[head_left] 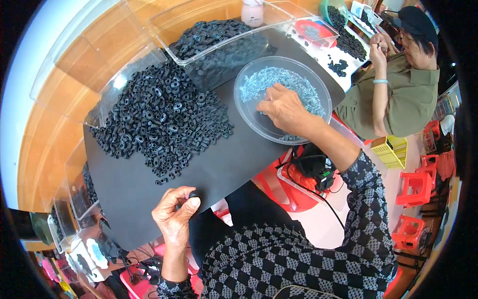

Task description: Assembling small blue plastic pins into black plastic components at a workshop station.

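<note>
My left hand (175, 215) is at the front edge of the dark board (119, 199), pinching a small black plastic part (193, 194) between thumb and fingers. My right hand (286, 110) reaches into a round clear tub (241, 107) of small silvery metal pieces (279, 77). Its fingers are bent together over the pieces, and what they grip is hidden. A big heap of small black plastic parts (154, 114) lies on the board, left of the tub.
Behind the heap stands a clear bin (184, 62) with more black parts (209, 35). A pink-white jar (252, 14) is at the back. To the right, another person (408, 94) handles something small beside a white table (318, 52). Red stools (416, 189) and a yellow crate (391, 153) stand beyond.
</note>
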A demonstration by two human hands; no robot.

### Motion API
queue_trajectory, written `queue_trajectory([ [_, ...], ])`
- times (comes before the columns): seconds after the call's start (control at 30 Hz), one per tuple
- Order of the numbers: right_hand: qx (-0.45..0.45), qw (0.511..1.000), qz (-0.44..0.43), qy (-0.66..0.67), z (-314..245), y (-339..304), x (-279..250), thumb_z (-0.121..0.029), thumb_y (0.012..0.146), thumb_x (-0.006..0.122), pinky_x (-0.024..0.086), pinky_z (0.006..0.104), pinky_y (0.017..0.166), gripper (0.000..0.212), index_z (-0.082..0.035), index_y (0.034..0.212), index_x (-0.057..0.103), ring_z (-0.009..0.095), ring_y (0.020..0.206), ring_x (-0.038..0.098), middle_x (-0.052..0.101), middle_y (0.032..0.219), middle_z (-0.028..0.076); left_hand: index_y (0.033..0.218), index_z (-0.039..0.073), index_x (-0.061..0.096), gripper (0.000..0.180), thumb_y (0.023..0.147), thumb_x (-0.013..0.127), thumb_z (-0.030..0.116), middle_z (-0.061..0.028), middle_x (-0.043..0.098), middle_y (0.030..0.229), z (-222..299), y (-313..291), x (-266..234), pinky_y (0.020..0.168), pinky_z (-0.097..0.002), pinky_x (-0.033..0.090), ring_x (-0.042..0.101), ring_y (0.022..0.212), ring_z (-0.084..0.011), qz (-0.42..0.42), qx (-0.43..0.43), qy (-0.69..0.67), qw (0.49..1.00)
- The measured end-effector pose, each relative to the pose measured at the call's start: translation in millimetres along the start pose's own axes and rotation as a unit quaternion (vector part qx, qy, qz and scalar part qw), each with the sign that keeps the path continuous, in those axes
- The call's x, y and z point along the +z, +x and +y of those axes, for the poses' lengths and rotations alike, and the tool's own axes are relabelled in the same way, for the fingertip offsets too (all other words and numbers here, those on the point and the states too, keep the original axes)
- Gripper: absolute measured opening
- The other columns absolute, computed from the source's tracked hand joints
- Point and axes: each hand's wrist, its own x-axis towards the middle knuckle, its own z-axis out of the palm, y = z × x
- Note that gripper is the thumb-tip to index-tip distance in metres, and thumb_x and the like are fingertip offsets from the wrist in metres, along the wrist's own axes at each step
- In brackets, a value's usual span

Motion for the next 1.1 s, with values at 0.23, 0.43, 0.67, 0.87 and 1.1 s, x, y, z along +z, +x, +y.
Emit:
queue_trajectory([
  [0.23,0.045,0.997,0.045,0.035,-0.6,-2.0,-1.7,-0.007,0.075,0.06,0.047,0.0427,0.069,0.007,-0.007,0.082,0.061,0.032,0.081,0.054,0.058,0.08,0.015,0.09,-0.003,0.066,0.021,0.072,0.075,0.002,-0.0038,0.06,0.079,-2.7,-1.0,5.4,0.055,-0.0204,0.046,0.055,0.062,-0.0092,-0.003,-0.021,-0.075,0.997],
  [0.43,0.138,0.985,0.006,0.105,-6.0,-2.1,-7.2,-0.01,0.08,0.059,0.045,0.0466,0.072,0.008,-0.003,0.083,0.057,0.035,0.083,0.056,0.061,0.08,0.016,0.092,-0.004,0.064,0.023,0.072,0.074,0.001,-0.0076,0.063,0.078,-6.4,-4.6,2.3,0.054,-0.0219,0.048,0.058,0.062,-0.0127,0.0,-0.022,-0.106,0.994],
  [0.67,0.207,0.915,0.063,0.341,-43.5,8.7,-32.5,-0.007,0.08,0.059,0.045,0.0289,0.064,0.008,0.001,0.083,0.058,0.016,0.07,0.059,0.061,0.073,0.01,0.099,-0.004,0.064,0.024,0.075,0.068,-0.005,-0.01,0.065,0.084,-2.0,-2.4,6.0,0.064,-0.0236,0.051,0.061,0.068,-0.0135,-0.013,-0.056,-0.164,0.985],
  [0.87,0.168,0.797,0.014,0.58,-130.6,15.7,-38.4,0.001,0.078,0.064,0.045,0.0236,0.069,0.006,0.0,0.084,0.064,0.01,0.079,0.056,0.061,0.083,0.004,0.099,-0.005,0.062,0.024,0.077,0.069,0.001,-0.013,0.065,0.086,-5.6,3.5,17.5,0.064,-0.0252,0.052,0.061,0.066,-0.0157,-0.038,-0.017,-0.217,0.975],
  [1.1,0.144,0.775,0.013,0.615,-165.7,18.1,-13.0,-0.001,0.079,0.064,0.043,0.0228,0.066,0.008,0.0,0.087,0.063,0.009,0.075,0.054,0.058,0.08,0.003,0.106,-0.004,0.06,0.024,0.083,0.064,0.001,-0.0107,0.065,0.09,-2.8,-6.3,5.8,0.067,-0.0236,0.05,0.062,0.073,-0.014,-0.038,-0.014,-0.218,0.975],
])
